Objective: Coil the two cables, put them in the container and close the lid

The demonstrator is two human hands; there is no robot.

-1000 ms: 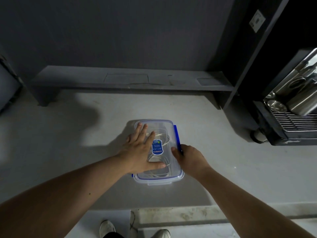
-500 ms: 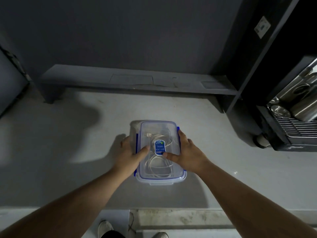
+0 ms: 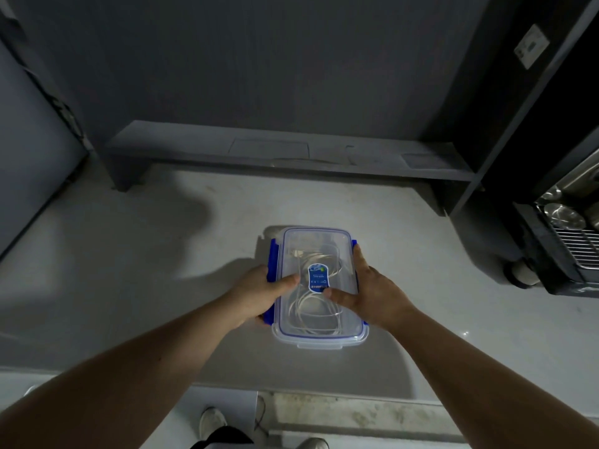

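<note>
Clear lidded container point(image 3: 319, 332) looks light, rigid, slick. Left hand point(image 3: 256, 291) grips the blue latch point(image 3: 271, 264) at 9 o'clock; right hand point(image 3: 376, 294) clasps the 3 o'clock side, thumbs pressing the lid point(image 3: 316, 241).

Container point(image 3: 319, 343): clear plastic w/ thin blue seal line round the lid point(image 3: 317, 241). Side latches point(image 3: 271, 264) solid blue. Lid sticker point(image 3: 318, 277): blue w/ white border, small white print, bit of green at top. Cables point(image 3: 316, 314) inside: white/off-white. Desk point(image 3: 129, 254): pale grey, dark shadow patches. Wall point(image 3: 259, 59) & low shelf point(image 3: 291, 153): dark grey. Rack point(image 3: 580, 241) at right: silver wire grid in black frame. Shoes point(image 3: 212, 424): white.
</note>
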